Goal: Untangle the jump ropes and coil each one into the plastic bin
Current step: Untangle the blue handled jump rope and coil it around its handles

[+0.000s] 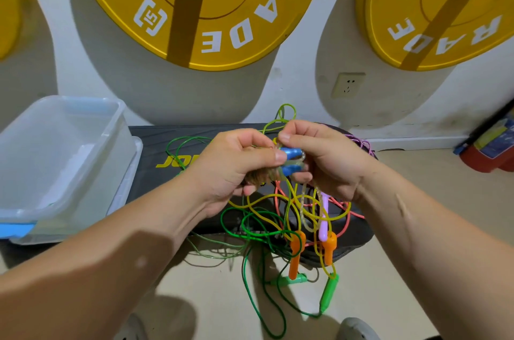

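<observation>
open-topped plastic bin point(50, 144) at left, rope tangle point(278, 214) draped across bench point(155, 142) beside it, wall point(292, 89) close behind

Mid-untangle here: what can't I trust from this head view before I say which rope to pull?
Head view only:
- Knot between the left hand and right hand: covered by the fingers; only the blue handles peek out.
- Tangle hanging below: the cords overlap, so which cord joins which handle cannot be traced.
- Purple rope: mostly hidden behind the right hand.
- Plastic bin: left side cut off by the frame edge.
</observation>
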